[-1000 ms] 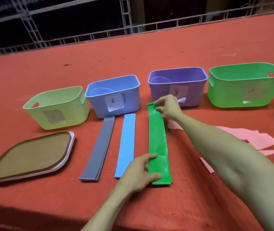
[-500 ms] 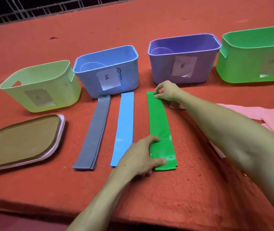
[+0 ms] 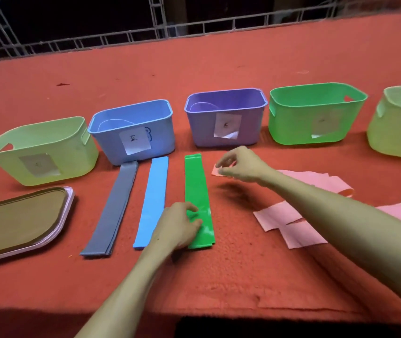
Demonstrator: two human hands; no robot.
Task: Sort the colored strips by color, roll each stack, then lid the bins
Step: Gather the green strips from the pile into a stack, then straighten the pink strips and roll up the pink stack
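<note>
Three flat stacks lie side by side on the red table: a grey strip stack (image 3: 113, 209), a blue strip stack (image 3: 152, 200) and a green strip stack (image 3: 195, 189). My left hand (image 3: 178, 224) rests on the near end of the green stack, fingers bent over it. My right hand (image 3: 239, 164) pinches the far end of a pink strip (image 3: 219, 171), just right of the green stack's far end. More pink strips (image 3: 289, 228) lie loose and crossed under my right forearm.
Behind the strips stand a pale green bin (image 3: 41, 152), a blue bin (image 3: 133, 131), a purple bin (image 3: 226, 117), a green bin (image 3: 315, 113) and another pale green bin (image 3: 399, 123) at the right edge. A brown lid (image 3: 16, 222) with a pink rim lies at left.
My right hand left the far end of the green stack, moved right and took hold of a pink strip's end. My left hand stayed on the green stack's near end.
</note>
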